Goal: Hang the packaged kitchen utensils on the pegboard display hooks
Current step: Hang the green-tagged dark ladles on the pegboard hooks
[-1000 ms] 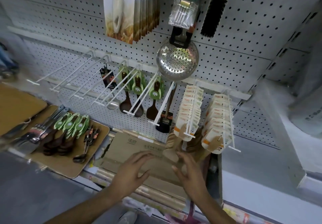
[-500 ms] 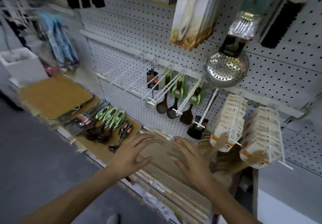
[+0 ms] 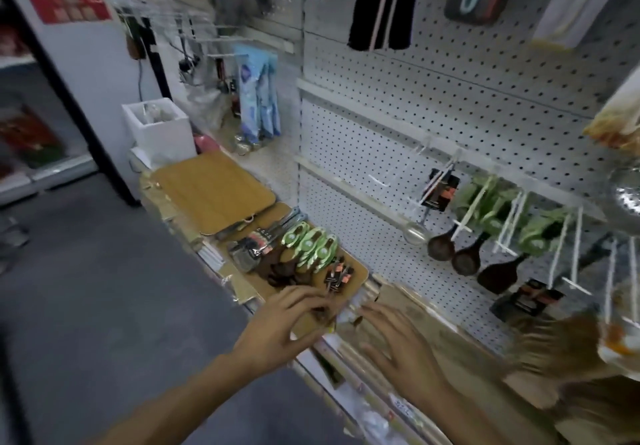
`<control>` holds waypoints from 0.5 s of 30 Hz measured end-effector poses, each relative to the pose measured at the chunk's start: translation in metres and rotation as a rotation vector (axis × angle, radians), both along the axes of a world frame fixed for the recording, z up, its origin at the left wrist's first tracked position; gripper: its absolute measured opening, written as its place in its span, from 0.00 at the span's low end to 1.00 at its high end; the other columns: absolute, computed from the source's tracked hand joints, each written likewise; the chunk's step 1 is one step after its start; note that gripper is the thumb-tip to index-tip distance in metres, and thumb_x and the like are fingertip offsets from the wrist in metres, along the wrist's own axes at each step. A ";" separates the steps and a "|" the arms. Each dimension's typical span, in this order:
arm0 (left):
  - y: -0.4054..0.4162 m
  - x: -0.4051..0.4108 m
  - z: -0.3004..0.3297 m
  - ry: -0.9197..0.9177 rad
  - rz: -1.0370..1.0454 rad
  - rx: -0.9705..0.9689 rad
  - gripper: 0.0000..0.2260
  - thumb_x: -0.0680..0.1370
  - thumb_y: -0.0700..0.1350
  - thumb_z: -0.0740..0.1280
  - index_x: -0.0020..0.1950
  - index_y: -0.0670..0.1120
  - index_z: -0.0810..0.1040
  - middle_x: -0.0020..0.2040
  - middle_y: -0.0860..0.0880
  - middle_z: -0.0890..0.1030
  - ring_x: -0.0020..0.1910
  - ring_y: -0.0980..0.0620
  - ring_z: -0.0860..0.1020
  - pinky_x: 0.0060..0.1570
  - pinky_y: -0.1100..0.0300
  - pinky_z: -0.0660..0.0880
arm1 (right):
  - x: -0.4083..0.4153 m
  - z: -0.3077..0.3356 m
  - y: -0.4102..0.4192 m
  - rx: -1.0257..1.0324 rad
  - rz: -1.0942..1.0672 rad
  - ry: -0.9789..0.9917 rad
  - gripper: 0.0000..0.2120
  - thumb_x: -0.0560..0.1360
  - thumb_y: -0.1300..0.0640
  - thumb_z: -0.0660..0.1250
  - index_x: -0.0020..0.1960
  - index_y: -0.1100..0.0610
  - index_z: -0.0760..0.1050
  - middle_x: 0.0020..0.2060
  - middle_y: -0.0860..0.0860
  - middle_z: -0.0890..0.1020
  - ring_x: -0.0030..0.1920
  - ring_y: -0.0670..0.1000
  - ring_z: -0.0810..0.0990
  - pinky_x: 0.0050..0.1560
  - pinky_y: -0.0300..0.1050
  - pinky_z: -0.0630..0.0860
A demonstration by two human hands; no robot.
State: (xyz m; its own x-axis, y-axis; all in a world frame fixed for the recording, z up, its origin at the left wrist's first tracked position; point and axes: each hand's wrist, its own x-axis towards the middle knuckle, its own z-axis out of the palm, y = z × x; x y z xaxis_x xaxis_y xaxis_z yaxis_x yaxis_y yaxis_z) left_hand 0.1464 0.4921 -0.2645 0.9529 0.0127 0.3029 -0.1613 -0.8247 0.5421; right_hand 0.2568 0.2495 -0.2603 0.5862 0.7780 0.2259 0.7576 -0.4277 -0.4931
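A: Packaged dark wooden spoons with green card headers (image 3: 304,254) lie piled on a tan wooden board (image 3: 356,273), long axes running from the white pegboard (image 3: 433,105) toward the aisle, headers nearest the pegboard.

B: And the hands?

A: Left hand (image 3: 287,323) spreads relaxed fingers at the board's near edge; right hand (image 3: 398,337) lies flat, blurred. Fingertip contact is unclear.

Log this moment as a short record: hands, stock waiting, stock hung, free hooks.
left hand: open, fingertips at the near edge of the wooden board
right hand: open, flat over the cardboard box
waiting: green-carded spoons lying on the board
hung: dark wooden spoons on hooks
free hooks: empty white hooks left of them
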 end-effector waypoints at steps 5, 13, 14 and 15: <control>0.081 -0.036 -0.005 0.052 0.064 0.011 0.18 0.81 0.60 0.64 0.71 0.61 0.71 0.70 0.63 0.71 0.69 0.61 0.69 0.68 0.60 0.68 | -0.022 -0.004 0.079 -0.036 0.014 0.036 0.22 0.79 0.37 0.59 0.71 0.41 0.68 0.68 0.31 0.66 0.69 0.33 0.62 0.67 0.29 0.59; 0.164 -0.053 -0.018 0.104 0.149 -0.008 0.16 0.82 0.59 0.63 0.69 0.61 0.71 0.68 0.64 0.71 0.68 0.63 0.70 0.66 0.62 0.69 | -0.022 -0.008 0.179 -0.098 0.102 0.016 0.23 0.79 0.35 0.54 0.72 0.42 0.67 0.68 0.31 0.65 0.68 0.30 0.60 0.66 0.26 0.55; 0.172 -0.051 -0.020 0.112 0.159 -0.017 0.16 0.81 0.59 0.63 0.69 0.61 0.72 0.68 0.64 0.71 0.68 0.62 0.70 0.66 0.61 0.70 | -0.019 -0.010 0.189 -0.100 0.113 0.022 0.24 0.79 0.35 0.54 0.72 0.43 0.68 0.68 0.32 0.66 0.68 0.31 0.60 0.66 0.27 0.56; 0.180 -0.048 -0.023 0.118 0.166 -0.023 0.16 0.81 0.59 0.63 0.69 0.62 0.71 0.68 0.64 0.72 0.67 0.62 0.70 0.66 0.61 0.70 | -0.015 -0.012 0.199 -0.103 0.124 0.028 0.25 0.80 0.35 0.53 0.72 0.44 0.68 0.68 0.33 0.67 0.68 0.31 0.61 0.66 0.28 0.58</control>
State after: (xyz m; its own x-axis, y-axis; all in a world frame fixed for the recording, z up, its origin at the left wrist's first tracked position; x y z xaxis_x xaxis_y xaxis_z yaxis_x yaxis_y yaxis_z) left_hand 0.0986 0.6725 -0.2872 0.9660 0.1786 0.1867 0.0421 -0.8219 0.5680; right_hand 0.2414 0.4488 -0.2719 0.4889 0.8631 0.1267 0.7945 -0.3807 -0.4731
